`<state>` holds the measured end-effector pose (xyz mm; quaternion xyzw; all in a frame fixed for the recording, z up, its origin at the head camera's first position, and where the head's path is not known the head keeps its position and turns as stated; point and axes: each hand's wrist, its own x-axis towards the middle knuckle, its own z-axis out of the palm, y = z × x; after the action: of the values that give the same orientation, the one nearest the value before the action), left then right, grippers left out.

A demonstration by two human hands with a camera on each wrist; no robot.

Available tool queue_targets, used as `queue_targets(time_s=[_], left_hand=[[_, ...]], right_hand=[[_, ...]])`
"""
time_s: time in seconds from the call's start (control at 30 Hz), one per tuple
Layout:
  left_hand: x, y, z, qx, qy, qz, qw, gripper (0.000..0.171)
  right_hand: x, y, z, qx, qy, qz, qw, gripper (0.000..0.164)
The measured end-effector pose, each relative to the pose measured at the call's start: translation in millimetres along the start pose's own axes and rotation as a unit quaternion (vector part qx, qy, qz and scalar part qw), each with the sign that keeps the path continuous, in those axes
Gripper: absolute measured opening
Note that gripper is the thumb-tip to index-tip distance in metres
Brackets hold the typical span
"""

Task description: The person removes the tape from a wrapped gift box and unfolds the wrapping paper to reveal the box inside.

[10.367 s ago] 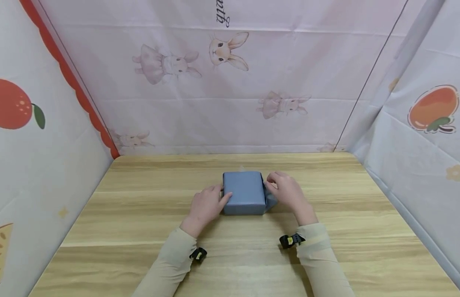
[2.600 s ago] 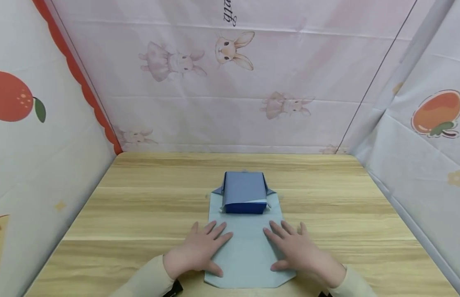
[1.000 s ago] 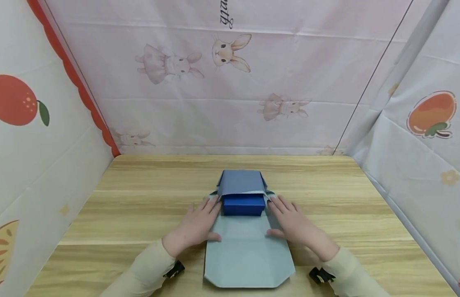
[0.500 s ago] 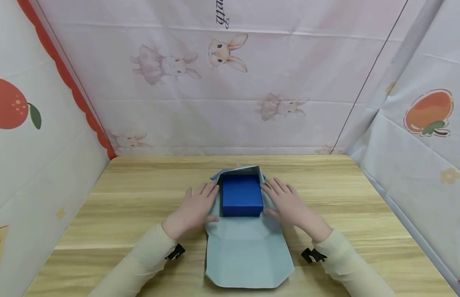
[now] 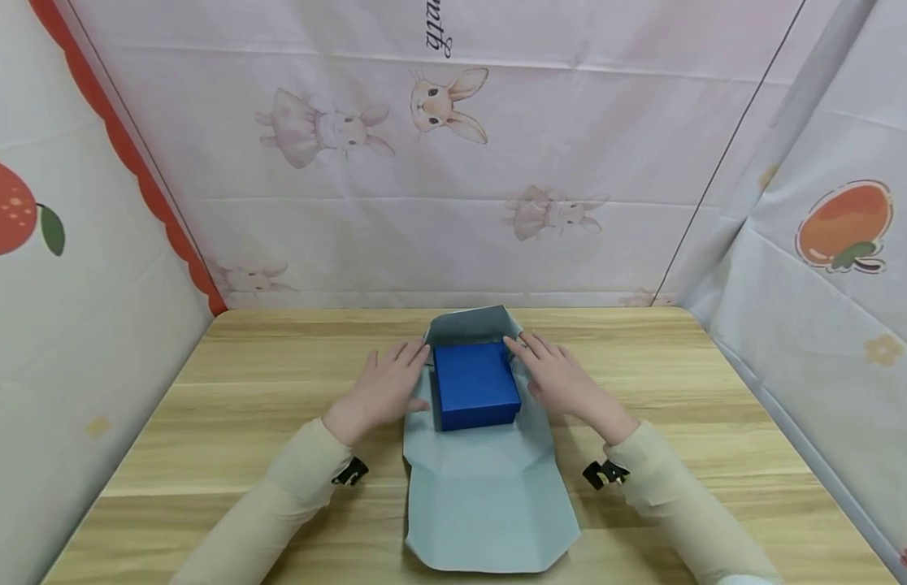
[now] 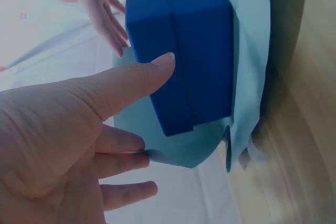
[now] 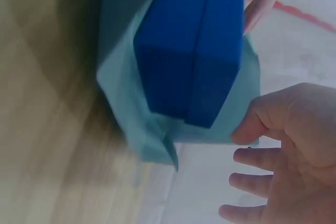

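A blue box [image 5: 475, 382] with a seam along its side rests slightly turned on a sheet of wrapping paper [image 5: 490, 512], pale teal on its inner face. The paper's far flap [image 5: 468, 325] stands up behind the box. My left hand [image 5: 380, 390] is at the box's left, fingers straight beside the flap's left end; in the left wrist view its thumb [image 6: 152, 74] lies over the box's side. My right hand [image 5: 566, 382] has its fingers extended at the box's far right corner, beside the paper. Whether either hand touches the box, I cannot tell.
The wooden table [image 5: 278, 357] carries the paper and box near its middle. A printed cloth backdrop [image 5: 395, 227] rises behind the table, with more cloth at both sides. A black wrist device [image 5: 349, 471] sits at my left cuff, another [image 5: 605, 474] at my right.
The blue-grey paper covering the box has been opened, its near part laid flat toward me and its far part pushed back upright. Both hands have moved away from me; the box has turned slightly.
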<state>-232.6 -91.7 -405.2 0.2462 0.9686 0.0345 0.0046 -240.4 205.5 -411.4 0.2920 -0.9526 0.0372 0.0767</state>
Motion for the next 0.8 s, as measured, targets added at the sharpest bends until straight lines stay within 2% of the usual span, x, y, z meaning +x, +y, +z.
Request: queue_targets(time_s=[0.17,0.5,0.67,0.8], left_hand=[[14.6,-10.7,2.0,-0.01,0.004,-0.007,0.9999,0.09],[47.4,-29.9,13.0,-0.045,0.027,-0.047,0.9975,0.08],[62.1,-36.1,23.0,-0.066,0.022,-0.062,0.9957,0.078],[70.5,-39.9,31.6,-0.075,0.02,-0.077,0.994,0.083]], right_hand=[[22,11,3,0.009,-0.004,0.024,1.0,0.068],[63,35,20,0.013,-0.027,0.086,0.996,0.055],[74,45,28,0.029,-0.042,0.112,0.992,0.057],[78,53,37,0.041,-0.059,0.135,0.988,0.058]])
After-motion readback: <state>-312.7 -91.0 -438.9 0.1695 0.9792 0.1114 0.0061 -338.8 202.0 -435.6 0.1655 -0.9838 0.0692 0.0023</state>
